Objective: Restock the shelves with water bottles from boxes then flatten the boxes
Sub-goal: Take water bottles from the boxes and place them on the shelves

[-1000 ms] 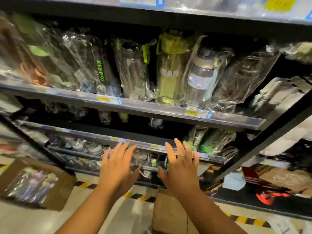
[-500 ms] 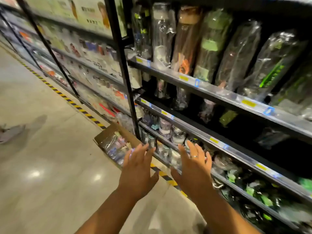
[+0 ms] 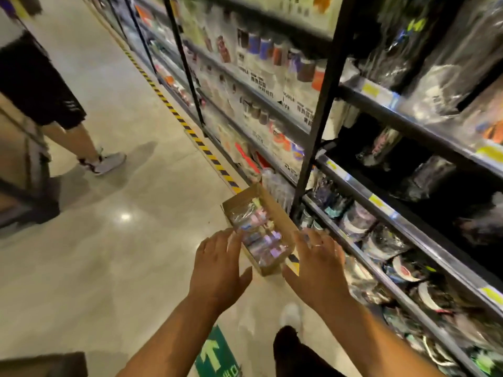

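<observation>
open cardboard box [image 3: 268,213] stands on the floor just beside the shelving [image 3: 381,205], full of wrapped water bottles [image 3: 261,235]; unpacked and unflattened; judged early in this box, with restocking and flattening left; left hand [image 3: 217,270] and right hand [image 3: 318,270] hover on either side of its near end, fingers spread, holding nothing.

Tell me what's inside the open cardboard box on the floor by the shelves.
The cardboard box holds items in clear plastic wrap, some pink and purple, probably bottles. Blur hides what exactly they are, and anything lower down is covered by the top layer.
</observation>
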